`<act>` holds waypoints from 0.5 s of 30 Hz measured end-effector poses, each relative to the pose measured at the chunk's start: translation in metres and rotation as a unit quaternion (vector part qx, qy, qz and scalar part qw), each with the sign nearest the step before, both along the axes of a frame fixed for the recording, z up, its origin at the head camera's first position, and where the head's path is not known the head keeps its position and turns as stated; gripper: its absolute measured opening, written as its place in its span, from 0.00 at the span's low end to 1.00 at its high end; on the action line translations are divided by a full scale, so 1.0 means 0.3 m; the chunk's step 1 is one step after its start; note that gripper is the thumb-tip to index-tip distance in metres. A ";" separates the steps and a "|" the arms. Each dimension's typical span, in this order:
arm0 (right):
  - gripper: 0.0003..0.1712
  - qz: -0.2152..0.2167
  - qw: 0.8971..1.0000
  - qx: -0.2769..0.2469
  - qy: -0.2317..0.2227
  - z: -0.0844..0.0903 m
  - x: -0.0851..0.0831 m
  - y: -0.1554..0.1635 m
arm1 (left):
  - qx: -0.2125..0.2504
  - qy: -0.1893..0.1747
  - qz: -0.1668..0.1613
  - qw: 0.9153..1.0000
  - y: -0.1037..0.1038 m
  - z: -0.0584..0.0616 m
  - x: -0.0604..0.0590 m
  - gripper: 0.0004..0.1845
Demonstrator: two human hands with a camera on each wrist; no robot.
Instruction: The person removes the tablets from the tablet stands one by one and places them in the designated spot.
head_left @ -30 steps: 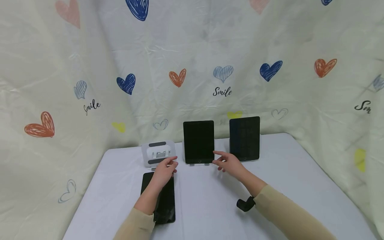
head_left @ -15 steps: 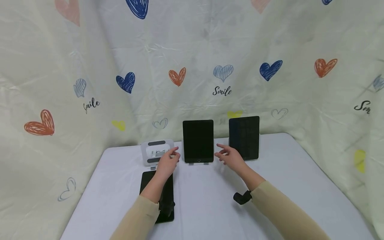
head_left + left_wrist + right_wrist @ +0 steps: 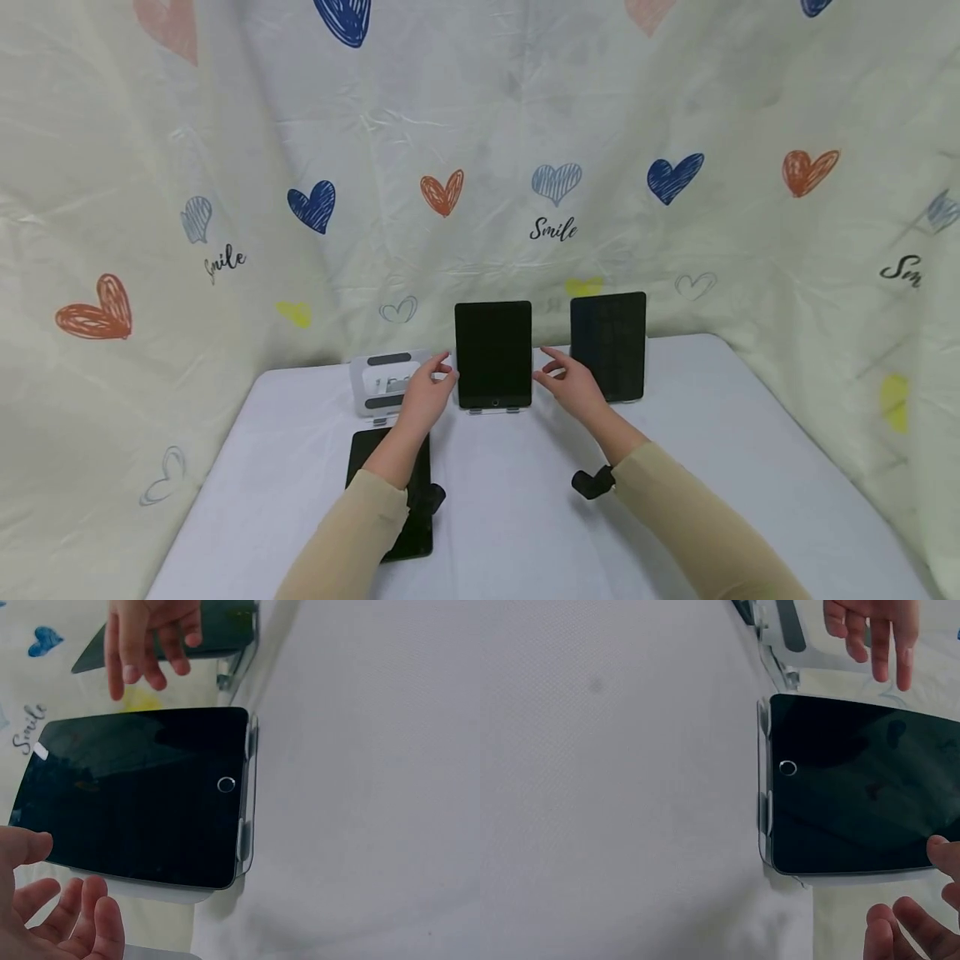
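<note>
A black tablet leans upright on a stand, held along its lower edge by the stand's clear ledge. My left hand is at its left side, thumb and fingers parted. On the opposite side, my right hand has its fingers spread in the same way. In the left wrist view, the left thumb overlaps the screen's edge while the fingers are beyond the tablet's side. The right wrist view has the right thumb overlapping the other edge. Neither hand is curled round the tablet.
To the right, a second tablet stands upright. At the left is a grey-white stand with dark pads and no tablet on it. Another tablet lies flat in front, partly under my left forearm. A heart-printed curtain hangs behind the white table.
My left hand has moved up and forward to the middle tablet's left side. The right hand has risen slightly along the right side, its fingers opening wider. The tablets have stayed in place.
</note>
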State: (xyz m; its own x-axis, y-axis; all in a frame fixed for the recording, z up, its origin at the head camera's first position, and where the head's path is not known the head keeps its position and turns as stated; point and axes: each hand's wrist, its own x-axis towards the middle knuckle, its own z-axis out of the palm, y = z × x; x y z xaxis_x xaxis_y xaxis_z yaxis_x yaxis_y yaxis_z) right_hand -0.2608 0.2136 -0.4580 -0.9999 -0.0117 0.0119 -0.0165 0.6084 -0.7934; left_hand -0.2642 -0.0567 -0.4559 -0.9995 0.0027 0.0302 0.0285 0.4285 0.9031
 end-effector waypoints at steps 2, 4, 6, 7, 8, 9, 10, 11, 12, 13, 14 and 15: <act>0.36 -0.002 1.000 0.001 0.001 0.004 -0.007 -0.006 | 0.003 0.002 -0.003 1.000 0.002 0.008 -0.008 0.27; 0.36 -0.005 1.000 -0.001 0.004 0.010 -0.014 -0.013 | 0.003 0.004 -0.006 1.000 0.005 0.014 -0.018 0.28; 0.37 -0.007 1.000 -0.002 0.009 0.018 -0.021 -0.019 | 0.002 0.004 -0.005 1.000 0.007 0.018 -0.029 0.28; 0.37 -0.006 1.000 -0.003 0.011 0.021 -0.026 -0.022 | 0.001 0.004 -0.005 1.000 0.009 0.020 -0.034 0.28; 0.38 -0.005 1.000 -0.004 0.012 0.024 -0.031 -0.025 | -0.001 0.006 -0.005 1.000 0.010 0.020 -0.041 0.28; 0.38 -0.004 1.000 -0.004 0.013 0.027 -0.036 -0.029 | -0.002 0.007 -0.003 1.000 0.013 0.021 -0.048 0.29; 0.39 0.000 1.000 -0.003 0.015 0.030 -0.041 -0.032 | -0.004 0.007 -0.001 1.000 0.016 0.022 -0.054 0.29; 0.39 0.001 1.000 -0.004 0.015 0.032 -0.045 -0.035 | -0.010 0.008 0.001 1.000 0.019 0.024 -0.060 0.29; 0.39 0.001 1.000 -0.005 0.015 0.036 -0.049 -0.039 | -0.016 0.010 0.002 1.000 0.022 0.025 -0.066 0.29; 0.40 0.002 1.000 -0.004 0.014 0.038 -0.052 -0.043 | -0.022 0.009 0.004 1.000 0.025 0.027 -0.070 0.29; 0.40 0.001 1.000 -0.003 0.013 0.040 -0.055 -0.046 | -0.027 0.009 0.005 1.000 0.028 0.029 -0.075 0.29; 0.40 0.000 1.000 -0.001 0.012 0.042 -0.058 -0.050 | -0.031 0.009 0.006 0.999 0.031 0.032 -0.078 0.29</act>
State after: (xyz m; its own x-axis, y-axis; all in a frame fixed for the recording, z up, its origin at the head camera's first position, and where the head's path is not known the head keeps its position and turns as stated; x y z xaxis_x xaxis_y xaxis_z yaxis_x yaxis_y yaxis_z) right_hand -0.2781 0.1986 -0.4453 -0.9993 -0.0122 0.0355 -0.0356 0.6071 -0.7939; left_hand -0.2876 -0.0473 -0.4462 -0.9988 -0.0071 0.0476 0.0383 0.4843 0.8741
